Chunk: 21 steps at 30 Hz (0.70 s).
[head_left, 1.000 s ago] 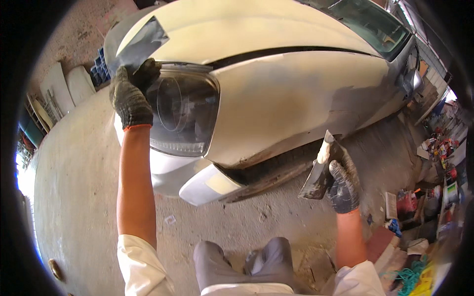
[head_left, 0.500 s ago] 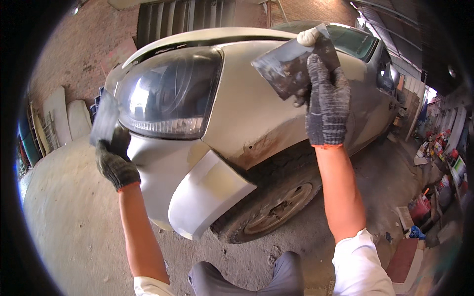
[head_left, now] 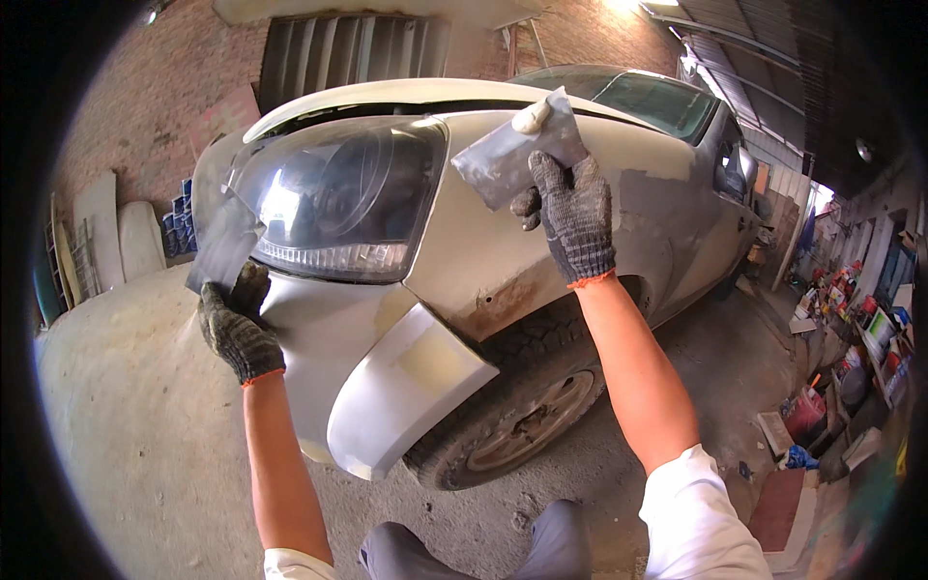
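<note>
My left hand (head_left: 240, 331), in a dark knitted glove with an orange cuff, grips a flat grey putty spreader (head_left: 224, 244) beside the headlight (head_left: 338, 193) of a car. In a matching glove, my right hand (head_left: 578, 220) holds a thin dark plate (head_left: 498, 159) by its lower right side. A pale blob of putty (head_left: 532, 117) sits on the plate's upper edge. Behind the plate is the car's beige front fender (head_left: 541, 227), with a rusty brown patch (head_left: 503, 298) above the wheel arch. Below the headlight lies the silver bumper (head_left: 314, 309).
The front wheel (head_left: 527, 425) stands under the fender, close to a flared bumper end (head_left: 411, 387). Panels (head_left: 97, 227) lean on the brick wall (head_left: 184, 87) at the left. Cluttered cans and boxes (head_left: 851, 358) line the right side. My knees (head_left: 401, 551) show at the bottom.
My right hand has moved left and a little down with the plate and putty. My left hand has shifted slightly right with the spreader. The view has also shifted a little.
</note>
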### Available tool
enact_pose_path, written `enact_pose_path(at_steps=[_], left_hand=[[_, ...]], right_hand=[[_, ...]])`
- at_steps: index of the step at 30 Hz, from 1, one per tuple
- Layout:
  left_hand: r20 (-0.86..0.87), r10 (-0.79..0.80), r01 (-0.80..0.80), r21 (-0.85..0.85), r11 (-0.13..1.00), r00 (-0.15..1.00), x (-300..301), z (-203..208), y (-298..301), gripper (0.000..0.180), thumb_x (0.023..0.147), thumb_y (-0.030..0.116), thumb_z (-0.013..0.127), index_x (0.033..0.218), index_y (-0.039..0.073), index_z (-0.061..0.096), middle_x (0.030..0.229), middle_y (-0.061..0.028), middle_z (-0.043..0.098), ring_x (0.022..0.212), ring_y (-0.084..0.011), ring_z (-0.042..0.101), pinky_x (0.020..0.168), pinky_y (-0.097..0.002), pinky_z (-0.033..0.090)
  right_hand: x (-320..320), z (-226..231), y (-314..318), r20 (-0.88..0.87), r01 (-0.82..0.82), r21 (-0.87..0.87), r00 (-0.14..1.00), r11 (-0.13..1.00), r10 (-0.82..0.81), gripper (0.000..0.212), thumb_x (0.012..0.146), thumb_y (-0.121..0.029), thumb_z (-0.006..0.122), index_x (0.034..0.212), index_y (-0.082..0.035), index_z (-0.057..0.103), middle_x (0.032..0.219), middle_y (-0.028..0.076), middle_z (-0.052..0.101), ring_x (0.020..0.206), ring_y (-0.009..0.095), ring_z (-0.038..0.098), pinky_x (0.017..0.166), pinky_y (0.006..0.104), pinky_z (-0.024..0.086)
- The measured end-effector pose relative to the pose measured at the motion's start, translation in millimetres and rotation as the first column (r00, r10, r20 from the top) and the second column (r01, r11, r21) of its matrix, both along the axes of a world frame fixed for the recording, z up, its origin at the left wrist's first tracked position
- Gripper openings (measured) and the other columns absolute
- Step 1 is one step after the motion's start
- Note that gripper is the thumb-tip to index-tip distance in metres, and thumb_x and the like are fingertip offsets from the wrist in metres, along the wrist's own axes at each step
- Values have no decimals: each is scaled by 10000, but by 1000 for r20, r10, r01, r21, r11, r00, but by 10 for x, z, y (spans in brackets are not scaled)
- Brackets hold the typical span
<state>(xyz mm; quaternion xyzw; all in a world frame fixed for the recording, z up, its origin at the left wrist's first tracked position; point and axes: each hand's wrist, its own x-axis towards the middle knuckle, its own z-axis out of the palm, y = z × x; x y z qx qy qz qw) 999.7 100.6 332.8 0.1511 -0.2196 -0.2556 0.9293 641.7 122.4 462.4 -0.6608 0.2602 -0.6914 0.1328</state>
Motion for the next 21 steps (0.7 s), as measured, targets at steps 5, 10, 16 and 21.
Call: enact_pose_path(at_steps=[5,10,16,21], left_hand=[[1,13,-13,57,998,1000,-82,-8,-4,336,982,295,448,1193,43,514,926,-169,703,718,-289,714,540,-332,553],[56,34,-41,129,991,998,-110,-44,16,328,989,317,436,1191,74,522,914,-143,714,699,-262,717,432,-280,443],[26,31,-33,97,995,999,-99,-56,-53,338,991,294,421,1182,34,522,912,-167,710,702,-291,714,516,-316,535],[69,62,-67,63,996,996,-112,-85,-64,352,990,276,413,1186,4,520,922,-185,704,727,-310,713,600,-350,577]], right_hand=[[1,-50,-78,12,-52,3,999,999,52,235,948,-168,598,1071,15,519,719,68,629,498,111,597,426,243,466],[39,-118,-136,14,7,-6,1000,1000,-7,200,948,-147,603,1084,-6,558,725,54,629,509,98,598,404,227,455],[38,-196,-143,-22,16,13,1000,1000,-15,284,935,-160,624,1103,16,479,776,77,629,505,128,620,433,258,457],[64,-269,-176,-27,24,-53,999,998,-26,312,932,-156,630,1115,40,471,760,89,634,488,148,623,453,271,478]])
